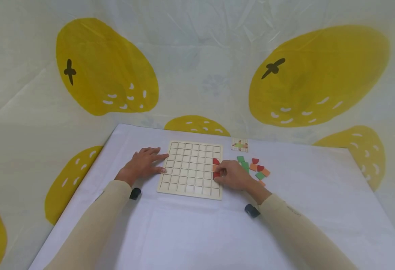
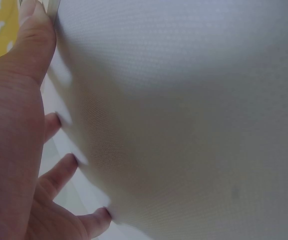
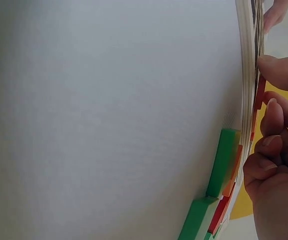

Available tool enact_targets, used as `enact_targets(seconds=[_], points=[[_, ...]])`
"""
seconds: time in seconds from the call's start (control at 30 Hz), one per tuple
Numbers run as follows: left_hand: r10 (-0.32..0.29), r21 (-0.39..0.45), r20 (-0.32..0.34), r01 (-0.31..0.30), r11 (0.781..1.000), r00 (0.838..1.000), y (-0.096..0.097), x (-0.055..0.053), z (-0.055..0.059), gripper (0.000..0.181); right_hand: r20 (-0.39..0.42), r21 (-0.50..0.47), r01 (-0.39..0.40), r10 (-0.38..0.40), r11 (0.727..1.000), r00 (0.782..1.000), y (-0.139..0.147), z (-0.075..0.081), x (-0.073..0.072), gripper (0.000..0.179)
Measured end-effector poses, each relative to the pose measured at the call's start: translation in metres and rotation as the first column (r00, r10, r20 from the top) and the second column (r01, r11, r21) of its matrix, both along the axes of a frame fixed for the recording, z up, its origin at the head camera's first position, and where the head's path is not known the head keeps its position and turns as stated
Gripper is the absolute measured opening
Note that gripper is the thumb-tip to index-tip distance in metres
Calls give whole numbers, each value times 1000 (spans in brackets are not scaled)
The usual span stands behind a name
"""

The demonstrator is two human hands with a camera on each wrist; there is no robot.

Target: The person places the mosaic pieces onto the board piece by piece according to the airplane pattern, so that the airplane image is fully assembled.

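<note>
A pale wooden grid board (image 1: 186, 170) lies flat on the white-covered table. My left hand (image 1: 144, 163) rests at its left side with fingers spread, thumb and index fingertip on the edge. At the right-hand column, my right hand (image 1: 234, 175) pinches a red quarter-round tile (image 1: 216, 175) between thumb and index finger, down at the grid. Just above it in that column sit an orange square tile (image 1: 215, 168) and another red quarter-round tile (image 1: 216, 161). The right wrist view shows the held red tile (image 3: 260, 92) at the board's edge, the other fingers curled.
Right of the board lie loose tiles: green ones (image 1: 240, 159), red quarter-rounds (image 1: 255, 161) and orange squares (image 1: 253, 167). A small pattern card (image 1: 239, 145) lies behind them. A cloth with yellow fruit shapes (image 1: 197, 125) hangs behind the table.
</note>
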State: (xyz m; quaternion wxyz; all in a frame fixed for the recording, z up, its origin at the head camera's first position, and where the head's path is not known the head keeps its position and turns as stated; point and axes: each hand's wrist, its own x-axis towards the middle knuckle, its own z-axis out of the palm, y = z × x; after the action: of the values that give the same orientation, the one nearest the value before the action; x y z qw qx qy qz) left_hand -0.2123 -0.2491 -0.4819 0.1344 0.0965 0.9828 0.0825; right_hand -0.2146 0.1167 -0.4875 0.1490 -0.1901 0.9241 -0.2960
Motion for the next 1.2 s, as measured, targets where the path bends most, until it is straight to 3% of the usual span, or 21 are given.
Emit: enact_targets(seconds=[0.53,1.2], points=[[-14,-4,4,14,1000,1000,-1,-1,0,72,9,23,9,-10,1000,1000,-4,2,-1,28],[3,-6,5,-3,1000,1000,0,0,-1,73,8,-18,28,-27,999,1000,-5,-4,-2,22]])
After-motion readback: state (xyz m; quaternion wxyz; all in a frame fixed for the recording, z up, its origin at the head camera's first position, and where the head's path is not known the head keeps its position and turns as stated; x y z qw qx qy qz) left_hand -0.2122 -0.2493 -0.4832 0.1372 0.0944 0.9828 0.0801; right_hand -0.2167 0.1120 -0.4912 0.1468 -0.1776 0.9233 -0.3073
